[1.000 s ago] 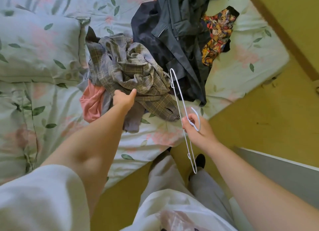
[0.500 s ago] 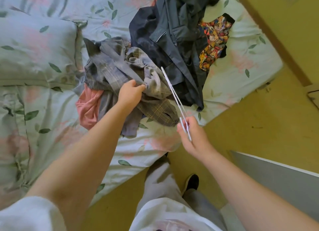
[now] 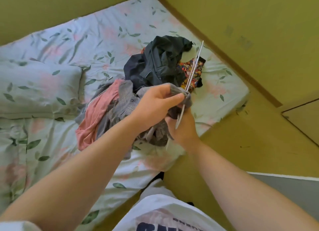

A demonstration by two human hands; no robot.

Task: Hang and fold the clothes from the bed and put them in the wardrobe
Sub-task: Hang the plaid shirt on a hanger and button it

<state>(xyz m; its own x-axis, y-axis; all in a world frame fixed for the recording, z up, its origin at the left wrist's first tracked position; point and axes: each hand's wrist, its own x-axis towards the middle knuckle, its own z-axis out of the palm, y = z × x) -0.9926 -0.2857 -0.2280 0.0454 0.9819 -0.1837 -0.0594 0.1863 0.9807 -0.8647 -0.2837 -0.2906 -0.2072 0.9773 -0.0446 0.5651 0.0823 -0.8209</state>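
My left hand [image 3: 155, 104] grips a bunched fold of the grey plaid shirt [image 3: 124, 106] and holds it lifted off the bed. My right hand [image 3: 183, 127] holds a thin white wire hanger [image 3: 193, 70] just under that fold, its long end pointing up and away. The hanger's lower part passes into the grey cloth. A pink garment [image 3: 95, 116] lies under the shirt. Behind them a dark navy jacket [image 3: 158, 63] is heaped, with a bright patterned garment [image 3: 195, 70] beside it.
The bed [image 3: 103, 32] has a pale floral sheet and a matching pillow [image 3: 34, 87] on the left. Yellow floor [image 3: 241, 144] runs along the bed's right edge, with a yellow wall [image 3: 259, 23] beyond. A grey panel [image 3: 293, 187] stands at lower right.
My left hand lifted the grey plaid shirt off the pile and brought it toward my right hand. The hanger swung up and its end now meets the cloth. The view tilted upward.
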